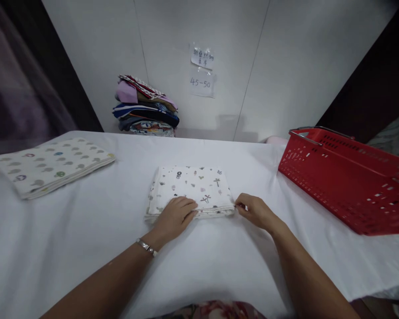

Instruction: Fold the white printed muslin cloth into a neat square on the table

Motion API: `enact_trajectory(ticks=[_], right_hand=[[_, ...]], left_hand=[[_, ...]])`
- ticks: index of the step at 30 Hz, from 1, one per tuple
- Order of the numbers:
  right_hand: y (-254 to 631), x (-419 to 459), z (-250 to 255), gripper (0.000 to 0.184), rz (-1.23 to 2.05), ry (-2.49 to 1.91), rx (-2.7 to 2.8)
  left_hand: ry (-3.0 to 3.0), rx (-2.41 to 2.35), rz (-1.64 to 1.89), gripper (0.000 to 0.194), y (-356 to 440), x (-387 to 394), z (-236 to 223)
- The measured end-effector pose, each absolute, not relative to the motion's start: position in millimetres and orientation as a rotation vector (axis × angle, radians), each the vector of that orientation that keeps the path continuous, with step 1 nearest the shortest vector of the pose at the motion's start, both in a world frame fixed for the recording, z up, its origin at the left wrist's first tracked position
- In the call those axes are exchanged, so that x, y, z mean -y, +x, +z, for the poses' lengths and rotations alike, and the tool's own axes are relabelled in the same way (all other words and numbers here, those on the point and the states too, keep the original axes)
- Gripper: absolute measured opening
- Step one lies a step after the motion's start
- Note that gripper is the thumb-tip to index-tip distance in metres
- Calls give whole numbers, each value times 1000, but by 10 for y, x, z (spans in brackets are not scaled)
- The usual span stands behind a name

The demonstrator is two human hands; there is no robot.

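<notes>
A folded white cloth with small printed figures [193,186] lies in the middle of the white table [86,239]. My left hand [174,217] rests flat on its near left part, fingers stretched out, a bracelet on the wrist. My right hand [254,210] pinches the cloth's near right corner with fingertips together.
A second folded cloth with a mushroom print [49,165] lies at the left. A stack of folded coloured fabrics [146,108] stands at the back against the wall, under two paper notes [202,71]. A red plastic basket [346,177] sits at the right.
</notes>
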State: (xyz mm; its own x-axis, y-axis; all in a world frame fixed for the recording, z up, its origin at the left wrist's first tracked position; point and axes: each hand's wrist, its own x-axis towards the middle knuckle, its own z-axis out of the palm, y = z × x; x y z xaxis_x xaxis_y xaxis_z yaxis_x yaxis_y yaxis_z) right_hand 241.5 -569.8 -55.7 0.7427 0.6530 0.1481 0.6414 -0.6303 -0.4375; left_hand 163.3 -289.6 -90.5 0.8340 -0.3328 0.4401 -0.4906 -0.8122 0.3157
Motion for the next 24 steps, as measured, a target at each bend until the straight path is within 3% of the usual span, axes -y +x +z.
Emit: enact_trajectory(ticks=[16, 19, 24], right_hand=[[2417, 5720, -581, 12, 286, -2305, 840], [2421, 5710, -599, 17, 277, -2307, 834], [2414, 5656, -622, 9, 190, -2460, 886]], left_hand=[[2588, 621, 553, 19, 1640, 2884, -956], [2592, 616, 531, 20, 1633, 2891, -940], [2592, 611, 503, 19, 1630, 2895, -923]])
